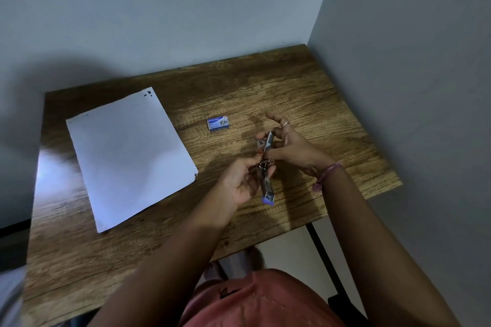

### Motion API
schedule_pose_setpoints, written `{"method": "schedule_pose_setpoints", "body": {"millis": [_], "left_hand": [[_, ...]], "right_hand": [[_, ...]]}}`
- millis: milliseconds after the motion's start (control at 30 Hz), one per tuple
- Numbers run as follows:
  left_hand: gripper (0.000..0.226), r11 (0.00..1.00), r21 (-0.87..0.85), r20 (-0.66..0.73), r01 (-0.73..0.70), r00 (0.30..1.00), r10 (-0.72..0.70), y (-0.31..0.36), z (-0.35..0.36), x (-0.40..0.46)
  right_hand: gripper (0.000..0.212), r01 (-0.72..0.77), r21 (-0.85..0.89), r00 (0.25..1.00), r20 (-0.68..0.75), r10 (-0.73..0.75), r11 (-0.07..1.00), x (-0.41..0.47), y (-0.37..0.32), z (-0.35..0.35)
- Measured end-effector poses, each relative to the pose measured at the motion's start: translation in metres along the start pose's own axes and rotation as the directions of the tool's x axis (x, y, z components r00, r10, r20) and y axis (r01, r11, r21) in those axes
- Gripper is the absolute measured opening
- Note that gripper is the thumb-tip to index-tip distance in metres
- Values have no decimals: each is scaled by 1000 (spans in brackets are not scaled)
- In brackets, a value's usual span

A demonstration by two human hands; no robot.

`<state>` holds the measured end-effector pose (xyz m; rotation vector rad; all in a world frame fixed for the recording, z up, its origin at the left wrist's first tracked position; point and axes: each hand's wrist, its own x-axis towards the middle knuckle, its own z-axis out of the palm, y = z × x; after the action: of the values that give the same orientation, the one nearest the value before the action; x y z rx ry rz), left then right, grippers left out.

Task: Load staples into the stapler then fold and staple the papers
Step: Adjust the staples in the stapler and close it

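Note:
A small metal stapler (266,188) with a blue end is swung wide open above the wooden table (305,93). My left hand (240,183) grips its lower half, the blue end pointing toward me. My right hand (287,146) holds the raised upper half near its far tip, ring finger and little finger spread. A small blue staple box (218,123) lies closed on the table just beyond and left of my hands. White paper (127,156) lies flat on the left part of the table.
The table stands in a corner, with a wall behind and a wall on the right. Its right edge runs close to my right forearm. A black table leg (324,255) shows below the near edge.

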<state>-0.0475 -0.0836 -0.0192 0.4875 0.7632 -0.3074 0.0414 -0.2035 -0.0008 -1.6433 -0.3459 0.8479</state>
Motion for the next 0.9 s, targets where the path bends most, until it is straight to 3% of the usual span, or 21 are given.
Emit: {"method": "schedule_pose_setpoints", "body": {"millis": [133, 300, 467, 600, 667, 800, 900], "left_hand": [[13, 999, 31, -4, 18, 1000, -18, -3, -1, -1], [14, 999, 26, -2, 26, 1000, -26, -3, -3, 2], [24, 1000, -24, 2, 15, 1000, -14, -1, -3, 5], [37, 998, -67, 13, 3, 1000, -2, 2, -1, 3], [34, 995, -95, 10, -2, 1000, 3, 3, 0, 1], [22, 995, -99, -6, -13, 1000, 12, 3, 2, -1], [21, 994, -104, -15, -17, 1000, 16, 2, 2, 1]], "right_hand": [[87, -16, 3, 999, -43, 16, 1000, -2, -1, 2], [71, -35, 140, 973, -220, 65, 989, 0, 0, -2], [57, -86, 332, 975, -165, 147, 939, 1, 5, -5], [36, -68, 564, 983, -104, 152, 823, -3, 17, -8], [39, -11, 618, 990, -105, 96, 786, -9, 29, -7], [65, 56, 585, 998, -22, -53, 809, -20, 47, 0], [73, 101, 553, 994, -85, -64, 827, -18, 47, 5]]}}
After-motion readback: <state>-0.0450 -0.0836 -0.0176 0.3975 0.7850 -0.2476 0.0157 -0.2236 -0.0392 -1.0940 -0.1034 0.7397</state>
